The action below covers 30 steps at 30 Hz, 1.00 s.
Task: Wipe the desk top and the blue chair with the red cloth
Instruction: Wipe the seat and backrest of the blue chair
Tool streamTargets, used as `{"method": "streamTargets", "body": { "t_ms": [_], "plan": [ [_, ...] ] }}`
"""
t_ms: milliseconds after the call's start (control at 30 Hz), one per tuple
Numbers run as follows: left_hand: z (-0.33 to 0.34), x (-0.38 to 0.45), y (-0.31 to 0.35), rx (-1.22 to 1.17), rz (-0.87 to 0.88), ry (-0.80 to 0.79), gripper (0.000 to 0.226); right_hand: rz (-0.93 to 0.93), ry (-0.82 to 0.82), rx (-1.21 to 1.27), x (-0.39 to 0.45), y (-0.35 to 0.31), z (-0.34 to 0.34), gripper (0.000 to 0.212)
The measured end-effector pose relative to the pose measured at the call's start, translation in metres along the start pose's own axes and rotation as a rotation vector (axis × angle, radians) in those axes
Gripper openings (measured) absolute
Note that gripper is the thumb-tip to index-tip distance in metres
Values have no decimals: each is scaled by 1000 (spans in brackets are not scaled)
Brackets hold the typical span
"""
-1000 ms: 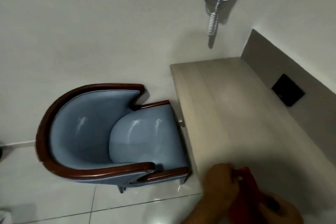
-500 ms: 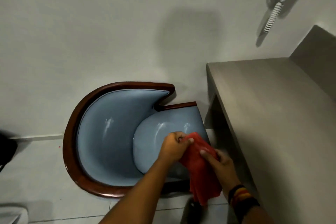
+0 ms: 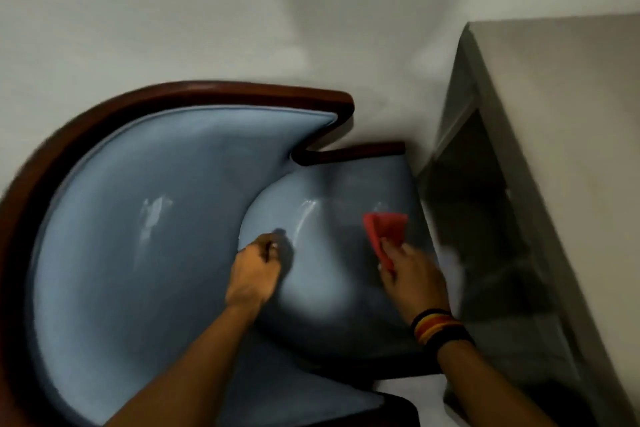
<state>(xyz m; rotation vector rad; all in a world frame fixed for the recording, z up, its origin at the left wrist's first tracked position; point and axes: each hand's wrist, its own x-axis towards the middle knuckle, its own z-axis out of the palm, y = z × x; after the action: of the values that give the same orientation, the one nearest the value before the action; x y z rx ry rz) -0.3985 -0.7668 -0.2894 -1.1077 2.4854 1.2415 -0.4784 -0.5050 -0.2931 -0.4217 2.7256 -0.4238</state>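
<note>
**Red cloth down on the blue chair seat**

While you lean over the blue chair (image 3: 114,253), your right hand (image 3: 412,274) presses the red cloth (image 3: 386,229) flat against the seat cushion, near the seat's right edge, on the side next to the desk. Your fingers lie spread over the near part of the cloth, pinning it to the vinyl, and the far part sticks out beyond your fingertips as a folded red corner. A striped wristband (image 3: 438,326) in black, yellow and red circles that wrist.

Your left hand (image 3: 254,270) is curled into a loose fist with nothing in it, knuckles resting on the left side of the seat where it meets the curved backrest. The two hands are well apart, with bare blue cushion between them.

Dark wooden trim (image 3: 242,88) runs along the chair's back and arms. The chair stands against a pale wall (image 3: 207,10), and the tabletop (image 3: 571,114) rises just to the chair's right, its surface bare where you can see it. Motion blur softens the tabletop's edge.
</note>
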Motion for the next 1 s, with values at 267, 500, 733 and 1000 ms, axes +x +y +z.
{"method": "streamTargets", "body": {
  "t_ms": [267,500,733,1000],
  "plan": [
    [23,71,-103,424,413,194,54,-200,24,-179,-1,10,91,68],
    [64,102,-99,332,421,227,61,78,179,-202,59,28,107,68],
    [70,101,-101,317,435,280,61,128,296,-193,166,-17,98,63],
    [67,101,-103,310,425,273,62,-206,-17,-239,45,-4,108,60]
  ]
}}
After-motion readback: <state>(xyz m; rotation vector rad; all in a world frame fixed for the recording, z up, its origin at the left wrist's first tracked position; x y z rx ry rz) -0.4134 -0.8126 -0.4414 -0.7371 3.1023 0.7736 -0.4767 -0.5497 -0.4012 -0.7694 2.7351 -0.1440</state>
